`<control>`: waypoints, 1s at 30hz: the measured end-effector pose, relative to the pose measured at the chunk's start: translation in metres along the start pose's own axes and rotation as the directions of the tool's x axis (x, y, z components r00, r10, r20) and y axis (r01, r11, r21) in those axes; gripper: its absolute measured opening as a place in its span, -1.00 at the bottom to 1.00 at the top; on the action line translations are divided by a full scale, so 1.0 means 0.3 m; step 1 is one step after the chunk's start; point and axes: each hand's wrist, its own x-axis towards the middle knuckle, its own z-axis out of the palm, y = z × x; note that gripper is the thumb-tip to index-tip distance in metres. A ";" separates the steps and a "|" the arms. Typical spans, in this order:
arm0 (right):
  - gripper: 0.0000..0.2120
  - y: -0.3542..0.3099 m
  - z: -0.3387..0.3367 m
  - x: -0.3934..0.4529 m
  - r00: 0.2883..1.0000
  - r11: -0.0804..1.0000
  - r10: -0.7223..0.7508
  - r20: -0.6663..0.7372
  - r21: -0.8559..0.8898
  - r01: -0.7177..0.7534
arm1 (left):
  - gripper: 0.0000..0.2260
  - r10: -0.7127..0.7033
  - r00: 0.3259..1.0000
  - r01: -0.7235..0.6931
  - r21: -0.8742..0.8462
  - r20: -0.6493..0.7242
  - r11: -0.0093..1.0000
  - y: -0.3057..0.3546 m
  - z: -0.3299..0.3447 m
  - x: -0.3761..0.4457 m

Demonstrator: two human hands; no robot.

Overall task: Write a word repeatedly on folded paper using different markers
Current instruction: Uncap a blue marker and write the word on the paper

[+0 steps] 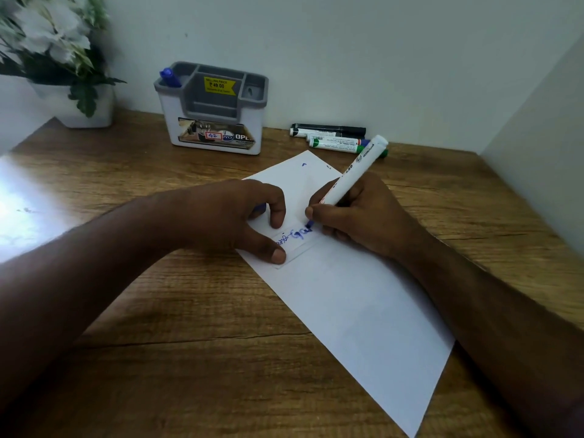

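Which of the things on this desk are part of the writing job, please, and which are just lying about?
In use:
blue marker in the right hand
folded paper
small paper slip held by the left hand
spare markers

Lying about:
desk organiser
flower pot

left hand (234, 213) pressing flat, right hand (354, 216) gripping

Home desk: wooden top (189, 311), pen organiser (215, 121)
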 end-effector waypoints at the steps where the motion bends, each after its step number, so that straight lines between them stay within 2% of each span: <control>1: -0.85 -0.001 0.001 0.000 1.000 1.000 -0.005 -0.009 -0.008 0.005 | -0.60 0.000 1.000 0.000 0.000 0.000 1.000 0.001 -0.001 0.000; 4: -0.84 0.000 0.000 -0.003 0.999 1.000 0.003 -0.041 -0.026 -0.004 | -0.62 -0.003 1.000 0.003 0.008 0.001 1.000 0.005 -0.001 0.000; 8: -0.86 0.005 -0.013 -0.003 0.991 0.997 0.036 -0.132 0.068 -0.028 | -0.62 0.000 1.000 0.000 0.023 -0.003 1.000 0.005 0.000 -0.001; 11: -0.87 0.005 -0.004 -0.001 0.995 0.998 0.049 -0.090 -0.033 -0.052 | -0.61 0.001 1.000 -0.001 0.019 -0.001 1.000 0.004 -0.001 -0.003; 17: -0.85 -0.007 -0.002 0.000 0.994 0.996 0.072 -0.079 -0.050 -0.076 | -0.61 0.004 1.000 -0.004 0.016 0.000 1.000 0.003 -0.001 0.002; 22: -0.90 -0.010 0.001 -0.004 0.982 0.986 0.055 -0.178 -0.144 -0.081 | -0.63 0.008 1.000 -0.007 0.015 -0.003 1.000 0.001 0.001 0.002; 27: -0.95 -0.035 0.053 -0.038 0.998 0.983 -0.057 0.028 -0.172 0.061 | -0.63 0.018 1.000 -0.018 0.002 0.000 1.000 -0.004 0.000 0.005; 30: -0.91 -0.020 0.032 -0.018 0.993 0.969 -0.060 -0.100 -0.246 0.034 | -0.60 0.022 1.000 -0.022 0.002 0.004 1.000 -0.008 -0.001 0.006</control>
